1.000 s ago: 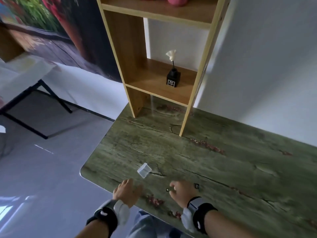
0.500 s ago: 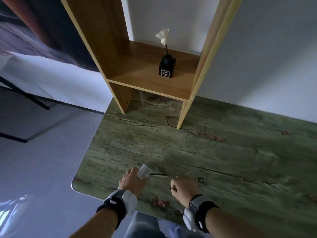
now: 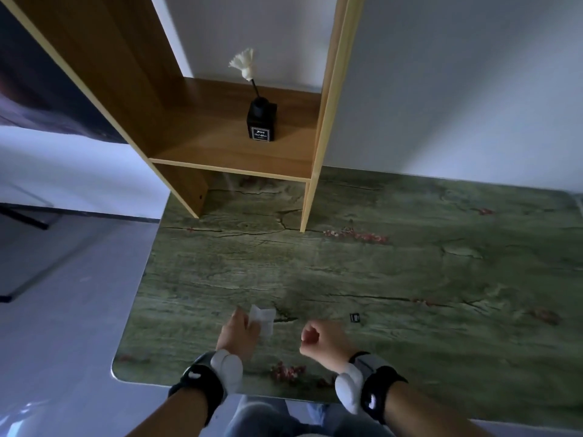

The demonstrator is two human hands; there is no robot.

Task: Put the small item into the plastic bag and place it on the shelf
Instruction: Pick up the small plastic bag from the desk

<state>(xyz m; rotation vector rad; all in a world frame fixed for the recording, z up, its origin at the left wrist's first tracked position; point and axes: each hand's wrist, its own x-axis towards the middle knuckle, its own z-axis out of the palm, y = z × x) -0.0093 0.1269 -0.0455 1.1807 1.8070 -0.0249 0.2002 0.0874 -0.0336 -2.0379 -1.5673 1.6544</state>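
A small clear plastic bag (image 3: pixel 263 318) is pinched at its left side by my left hand (image 3: pixel 239 334), just above the green table (image 3: pixel 410 279) near its front left corner. To the right, my right hand (image 3: pixel 323 340) is curled into a fist over the table; whether it holds anything is hidden. A tiny black item (image 3: pixel 355 317) lies on the table just right of and beyond my right hand. The wooden shelf (image 3: pixel 233 152) stands at the back of the table.
A black diffuser bottle with a white flower stick (image 3: pixel 261 119) stands on the shelf board, right of centre. The shelf's legs (image 3: pixel 306 203) rest on the table. The table's left edge drops to a grey floor. A white wall runs behind.
My left hand reached forward and took hold of the plastic bag, lifting its edge. My right hand stayed in a fist. The view tilted down and closer to the shelf.
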